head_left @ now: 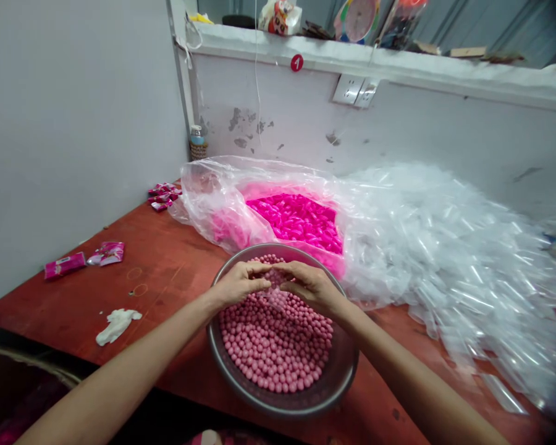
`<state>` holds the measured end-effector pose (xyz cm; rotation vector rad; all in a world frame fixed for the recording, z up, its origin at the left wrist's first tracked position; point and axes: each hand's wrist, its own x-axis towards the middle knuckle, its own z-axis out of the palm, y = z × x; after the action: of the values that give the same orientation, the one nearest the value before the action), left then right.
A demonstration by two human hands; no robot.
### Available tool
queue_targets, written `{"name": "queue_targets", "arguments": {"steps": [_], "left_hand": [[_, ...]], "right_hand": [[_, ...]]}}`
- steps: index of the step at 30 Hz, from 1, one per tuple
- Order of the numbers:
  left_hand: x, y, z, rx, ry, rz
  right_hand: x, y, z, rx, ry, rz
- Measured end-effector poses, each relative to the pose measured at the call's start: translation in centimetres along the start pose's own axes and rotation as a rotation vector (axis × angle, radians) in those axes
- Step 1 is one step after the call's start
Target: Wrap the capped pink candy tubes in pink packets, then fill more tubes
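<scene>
A metal bowl (347, 377) filled with round pink beads (278, 346) stands at the table's front edge. Over its far half, my left hand (241, 284) and my right hand (312, 287) face each other with fingertips nearly meeting. Between them they pinch a clear plastic tube (275, 293), and pink shows through it. Whether beads are inside it or only behind it I cannot tell. Just behind the bowl lies an open clear bag (204, 179) with many bright pink plastic pieces (301, 219) in it.
A large heap of clear plastic tubes (445, 247) covers the table's right side. On the left of the red table (167, 290) are pink packets (65, 266) and a crumpled white tissue (117, 326). A shelf (241, 40) with small items runs along the back wall.
</scene>
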<state>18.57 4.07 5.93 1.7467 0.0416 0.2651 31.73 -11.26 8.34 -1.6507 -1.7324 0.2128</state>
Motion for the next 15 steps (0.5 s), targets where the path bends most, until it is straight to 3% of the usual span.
{"name": "queue_targets", "arguments": {"steps": [7,15], "left_hand": [[-0.2,0.2,-0.3,0.019,0.001,-0.016],[-0.4,0.1,-0.5,0.195,0.0,0.051]], "right_hand": [[-0.5,0.4,1.5,-0.07,0.11,-0.083],[-0.5,0.2,1.6,0.028,-0.083,0.126]]}}
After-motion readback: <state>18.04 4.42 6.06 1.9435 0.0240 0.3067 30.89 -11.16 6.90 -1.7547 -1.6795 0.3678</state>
